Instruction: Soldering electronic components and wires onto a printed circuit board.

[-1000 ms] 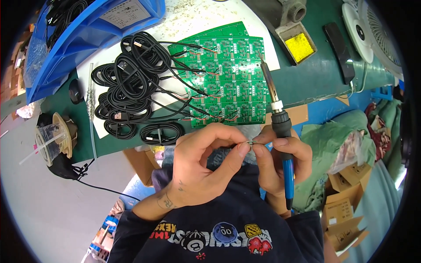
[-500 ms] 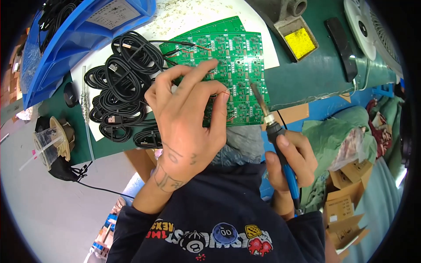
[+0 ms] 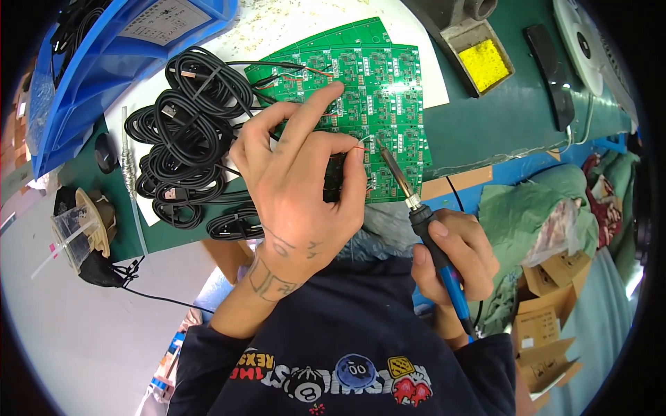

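Observation:
My left hand [image 3: 295,177] rests over a green circuit board panel [image 3: 406,73], thumb and index finger pinching thin coloured wires [image 3: 363,144]. Its middle finger is stretched out onto the board. A soldering iron [image 3: 452,281] with a blue and black handle sits in my right hand [image 3: 468,253], gripped like a pen. The iron's tip points up and left, at the board right beside the pinched wire ends; whether it touches cannot be made out. Other wires, red among them, lie along the panel's upper left part. Another green panel shows beneath the top one.
Coiled black cables [image 3: 208,104] with USB plugs lie left of the panel. A blue bin [image 3: 132,66] stands at the upper left. Toward the upper right are a holder with a yellow sponge [image 3: 484,66], a black bar-shaped object [image 3: 550,76] and a white fan [image 3: 586,45].
The soldering iron has moved left, bringing its tip close to the pinched wires. My left hand keeps its pinch. The view has shifted slightly.

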Demonstrator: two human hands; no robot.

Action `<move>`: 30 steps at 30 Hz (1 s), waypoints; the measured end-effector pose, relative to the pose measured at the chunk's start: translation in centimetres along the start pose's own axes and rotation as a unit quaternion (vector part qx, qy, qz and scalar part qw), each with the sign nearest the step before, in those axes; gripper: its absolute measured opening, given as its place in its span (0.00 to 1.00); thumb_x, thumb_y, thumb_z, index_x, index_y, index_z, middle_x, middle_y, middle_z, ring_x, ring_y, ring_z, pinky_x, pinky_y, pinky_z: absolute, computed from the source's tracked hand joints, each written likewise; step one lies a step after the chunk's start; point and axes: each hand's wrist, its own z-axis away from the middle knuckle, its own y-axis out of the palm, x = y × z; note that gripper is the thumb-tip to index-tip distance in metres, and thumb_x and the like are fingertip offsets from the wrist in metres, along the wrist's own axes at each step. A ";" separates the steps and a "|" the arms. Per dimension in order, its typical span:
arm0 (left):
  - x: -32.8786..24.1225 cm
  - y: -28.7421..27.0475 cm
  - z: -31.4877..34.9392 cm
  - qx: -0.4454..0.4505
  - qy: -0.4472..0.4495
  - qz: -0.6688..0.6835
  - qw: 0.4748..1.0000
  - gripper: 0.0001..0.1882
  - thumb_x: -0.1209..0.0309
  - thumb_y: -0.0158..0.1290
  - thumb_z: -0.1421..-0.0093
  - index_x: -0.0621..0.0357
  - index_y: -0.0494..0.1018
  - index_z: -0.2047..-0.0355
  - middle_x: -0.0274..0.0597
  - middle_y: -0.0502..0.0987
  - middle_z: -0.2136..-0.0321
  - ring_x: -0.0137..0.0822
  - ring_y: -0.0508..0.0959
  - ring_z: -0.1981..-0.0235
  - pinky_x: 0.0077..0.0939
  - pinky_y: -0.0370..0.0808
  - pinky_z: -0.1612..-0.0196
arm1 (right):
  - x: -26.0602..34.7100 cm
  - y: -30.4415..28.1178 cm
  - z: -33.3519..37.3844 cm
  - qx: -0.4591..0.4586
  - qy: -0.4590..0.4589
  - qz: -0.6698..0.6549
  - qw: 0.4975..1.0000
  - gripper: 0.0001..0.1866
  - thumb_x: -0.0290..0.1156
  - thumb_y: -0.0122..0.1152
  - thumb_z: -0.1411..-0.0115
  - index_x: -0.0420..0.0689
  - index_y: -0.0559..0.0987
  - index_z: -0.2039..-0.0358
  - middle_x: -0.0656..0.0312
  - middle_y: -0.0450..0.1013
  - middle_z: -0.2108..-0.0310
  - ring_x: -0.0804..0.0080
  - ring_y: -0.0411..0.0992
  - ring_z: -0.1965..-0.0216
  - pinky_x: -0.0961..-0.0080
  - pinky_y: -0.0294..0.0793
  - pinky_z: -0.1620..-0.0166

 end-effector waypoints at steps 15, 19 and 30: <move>-0.1 0.3 -0.1 -0.009 -0.001 -0.011 1.000 0.06 0.77 0.61 0.50 0.51 0.76 0.72 0.34 0.81 0.43 0.43 0.70 0.50 0.37 0.62 0.40 | 1.4 0.4 -0.4 0.036 0.010 0.062 0.997 0.19 0.18 0.74 0.56 0.43 0.88 0.60 0.57 0.77 0.66 0.60 0.78 0.67 0.68 0.84 0.61; -0.1 0.3 0.0 -0.010 0.001 -0.014 1.000 0.06 0.77 0.61 0.50 0.51 0.76 0.72 0.33 0.81 0.43 0.43 0.69 0.50 0.37 0.62 0.41 | 1.5 0.4 -0.3 0.038 0.005 0.069 0.997 0.19 0.17 0.74 0.56 0.43 0.88 0.60 0.57 0.77 0.67 0.60 0.78 0.67 0.67 0.84 0.60; -0.1 0.3 -0.1 -0.014 0.006 -0.017 1.000 0.06 0.77 0.61 0.50 0.52 0.77 0.72 0.32 0.81 0.44 0.43 0.69 0.49 0.36 0.63 0.41 | 0.5 -0.3 0.4 -0.026 -0.014 0.014 0.999 0.20 0.17 0.72 0.56 0.37 0.86 0.58 0.53 0.78 0.66 0.61 0.77 0.69 0.67 0.82 0.63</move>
